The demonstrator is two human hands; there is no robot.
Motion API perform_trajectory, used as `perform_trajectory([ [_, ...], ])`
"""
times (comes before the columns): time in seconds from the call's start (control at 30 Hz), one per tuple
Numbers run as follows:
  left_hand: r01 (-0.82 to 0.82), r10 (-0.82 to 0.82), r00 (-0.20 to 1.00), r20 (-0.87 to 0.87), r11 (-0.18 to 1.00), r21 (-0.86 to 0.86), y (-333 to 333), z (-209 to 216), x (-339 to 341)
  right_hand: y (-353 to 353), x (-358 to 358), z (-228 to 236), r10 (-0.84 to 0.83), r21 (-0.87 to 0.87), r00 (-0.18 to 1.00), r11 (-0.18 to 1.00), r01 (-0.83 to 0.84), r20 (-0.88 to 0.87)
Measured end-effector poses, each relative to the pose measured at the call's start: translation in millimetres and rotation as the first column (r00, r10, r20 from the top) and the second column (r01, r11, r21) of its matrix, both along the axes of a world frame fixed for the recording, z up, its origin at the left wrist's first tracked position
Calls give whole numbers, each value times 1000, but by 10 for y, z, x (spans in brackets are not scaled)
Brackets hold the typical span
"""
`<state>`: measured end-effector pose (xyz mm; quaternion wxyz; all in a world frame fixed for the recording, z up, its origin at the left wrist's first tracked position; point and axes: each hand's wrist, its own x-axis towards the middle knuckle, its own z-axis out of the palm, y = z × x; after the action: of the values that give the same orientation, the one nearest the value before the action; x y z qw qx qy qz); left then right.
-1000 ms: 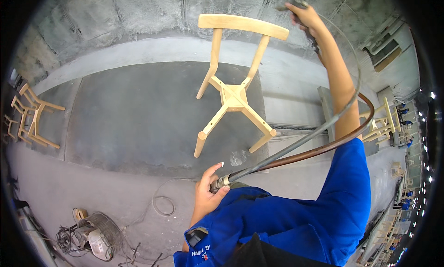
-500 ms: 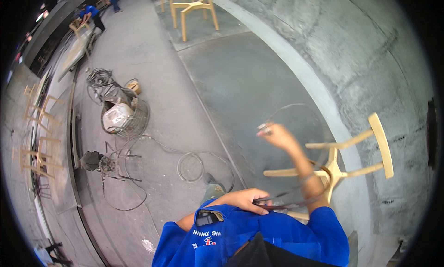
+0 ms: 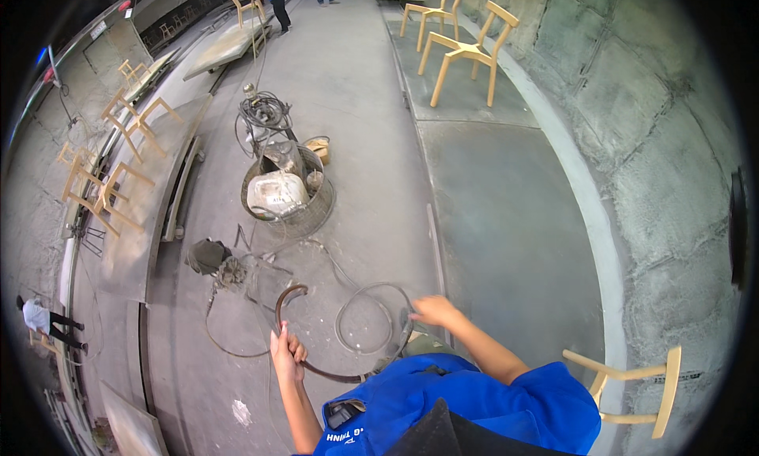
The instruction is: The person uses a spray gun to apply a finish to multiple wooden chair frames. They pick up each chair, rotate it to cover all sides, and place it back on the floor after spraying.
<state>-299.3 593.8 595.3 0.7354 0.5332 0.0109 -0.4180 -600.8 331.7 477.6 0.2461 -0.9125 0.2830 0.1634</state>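
Brown hose (image 3: 278,304), near side of the basket (image 3: 321,211)

The left hand (image 3: 288,356) grips the hose partway along its bow. The right hand (image 3: 432,309), right of and nearer than the basket, may hold something; I cannot tell. Likely light and springy, the hose should steady best held just behind its tip (image 3: 303,289). Its curved long axis runs toward the basket, tip hooking right.

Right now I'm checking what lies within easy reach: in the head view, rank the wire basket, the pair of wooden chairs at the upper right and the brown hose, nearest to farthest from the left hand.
1. Brown hose: in the grasp of the left hand.
2. Wire basket: on the floor, ahead of the hand.
3. Pair of wooden chairs: farther ahead, off to the right.
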Motion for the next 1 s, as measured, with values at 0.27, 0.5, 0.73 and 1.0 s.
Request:
perform_trajectory([
  [0.27, -172, 159, 983, 97, 975, 144, -782, -47, 766, -3085, 298, -546, -650, 135, 747, 735, 665, -141],
  [0.5, -163, 162, 987, 22, 971, 173, -692, -71, 1093, -5396, 2238, 1747, -775, -154, 520, 501, 852, 359],
  [0.73, 400, -396, 916, -63, 891, 216, -844, -350, 1689, -2966, 2074, -475, -644, -132, 710, 707, 695, 286],
  [1.0, 846, -912, 409, 41, 395, 357, -1148, -335, 1930, 2326, -207, -2041, -930, 372, 56, -89, 924, -362],
])
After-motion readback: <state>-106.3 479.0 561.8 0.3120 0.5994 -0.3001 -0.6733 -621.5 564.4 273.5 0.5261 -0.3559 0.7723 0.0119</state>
